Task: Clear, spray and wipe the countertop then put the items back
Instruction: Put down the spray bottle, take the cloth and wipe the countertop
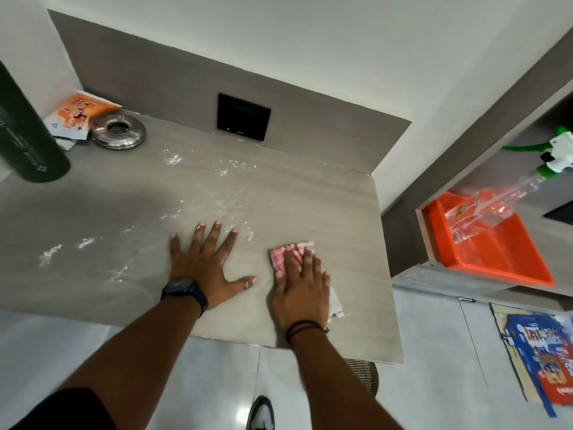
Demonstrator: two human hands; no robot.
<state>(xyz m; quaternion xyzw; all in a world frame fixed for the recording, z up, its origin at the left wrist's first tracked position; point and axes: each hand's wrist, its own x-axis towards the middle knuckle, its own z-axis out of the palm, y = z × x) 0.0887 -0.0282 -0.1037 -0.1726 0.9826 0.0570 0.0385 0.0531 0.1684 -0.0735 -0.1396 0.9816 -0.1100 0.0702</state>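
The wipe is on; the right hand [299,282] lies flat on a pink-and-white cloth [290,254], fingers straight and close together, pressing it onto the grey countertop [325,206] near the right front corner, not gripping it so much as pinning it under the palm; a white tail of the cloth pokes out beside the wrist; the left hand [204,262] is spread wide just beside it, fingers fanned, empty, braced on the surface; white residue [173,158] shows in smears and flecks further back and out to the left, so most of the surface looks unwiped; a dark green cylinder [28,135], a metal ashtray-like dish [119,131] and an orange packet [79,114] sit in the far left corner, so the clearing looks incomplete there; the spray bottle [502,200] leans in an orange tray [502,259] on the shelf to the right, well apart from the hands; to do this step well, the judgement is long overlapping strokes from the back wall toward the front edge, steady flat pressure, folding to a clean face when it loads up, and lifting the corner items so the patch beneath them gets wiped too
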